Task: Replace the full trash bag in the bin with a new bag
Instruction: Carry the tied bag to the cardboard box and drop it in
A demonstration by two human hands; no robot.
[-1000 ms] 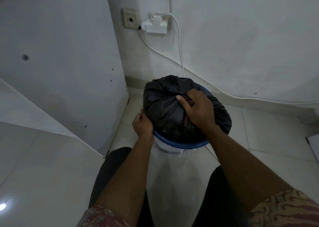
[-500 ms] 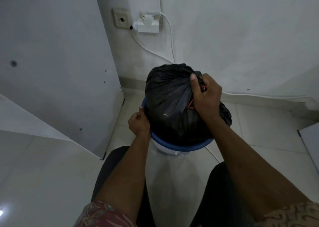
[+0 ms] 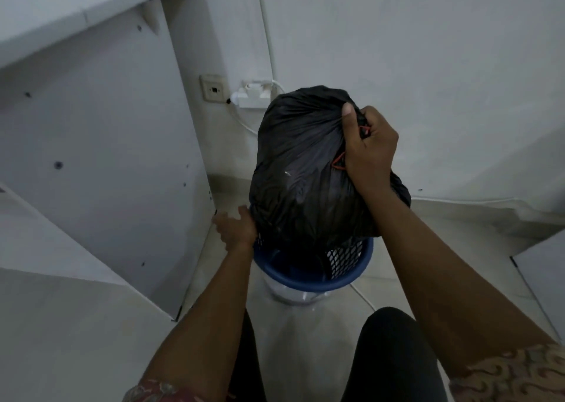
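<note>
sleeves [image 3: 516, 371]: short, patterned, reddish-tan | trousers [image 3: 394, 359]: black | forearms: bare

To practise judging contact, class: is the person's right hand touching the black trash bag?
Touching. The head view shows the right hand curled round the gathered top of the black trash bag.

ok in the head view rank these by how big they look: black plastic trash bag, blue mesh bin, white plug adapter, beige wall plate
1. black plastic trash bag
2. blue mesh bin, partly hidden by the bag
3. white plug adapter and beige wall plate: look alike, unranked
</note>
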